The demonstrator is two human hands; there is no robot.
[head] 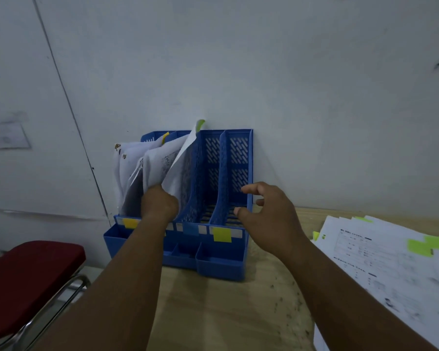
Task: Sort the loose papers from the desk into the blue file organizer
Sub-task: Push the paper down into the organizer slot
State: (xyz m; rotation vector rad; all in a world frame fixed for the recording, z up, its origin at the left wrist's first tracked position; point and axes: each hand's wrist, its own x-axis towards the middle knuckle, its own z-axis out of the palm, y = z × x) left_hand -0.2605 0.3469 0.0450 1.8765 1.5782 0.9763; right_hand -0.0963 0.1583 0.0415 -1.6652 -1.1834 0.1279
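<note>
The blue organizer (223,188) stands on the desk (228,312) against the wall (264,59), with four upright slots and small trays along its front. Papers (137,171) fill the two left slots and lean leftward; one sheet (180,168), tipped with a green tag at its top corner, curves up out of the second slot. The two right slots show only their perforated blue walls. Yellow notes (222,234) are stuck on the front rail, one at the left and one at the right. The left hand (160,203) is curled and grasps the lower edges of the papers at the second slot. The right hand (266,211) hovers just in front of the rightmost slot, fingers loosely spread and holding nothing; whether a fingertip touches the divider cannot be told. A loose stack (390,269) of printed sheets with green tags lies on the desk at the right, well apart from the organizer. A red chair (28,279) with a metal frame stands at the lower left, beside the desk.
</note>
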